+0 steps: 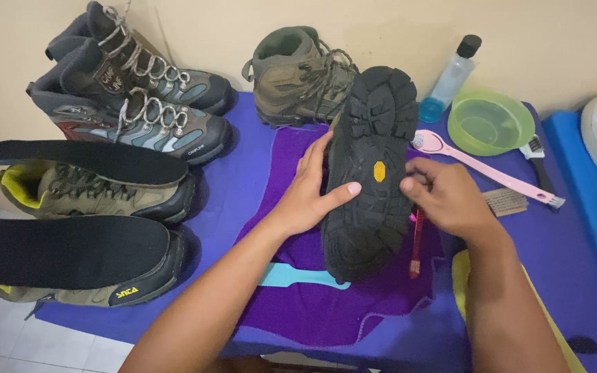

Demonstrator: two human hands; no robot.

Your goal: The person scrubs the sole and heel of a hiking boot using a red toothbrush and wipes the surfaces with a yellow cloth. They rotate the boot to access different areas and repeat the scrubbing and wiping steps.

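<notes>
A blue-covered worktop [243,186] stands against a cream wall, with a purple cloth [312,304] at mid-frame. On the cloth an upturned boot [371,173] lies sole up. The left hand [309,190] has its fingers clamped on the boot's edge; the right hand [443,197] pinches the other side, fingers together. The green bowl [490,121] at upper right is close: a tipping boot could likely knock it.

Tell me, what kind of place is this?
Probably a home shoe-cleaning corner: several hiking boots line a cloth-covered table, with a pink brush and green bowl, while both hands hold an upturned boot.
</notes>
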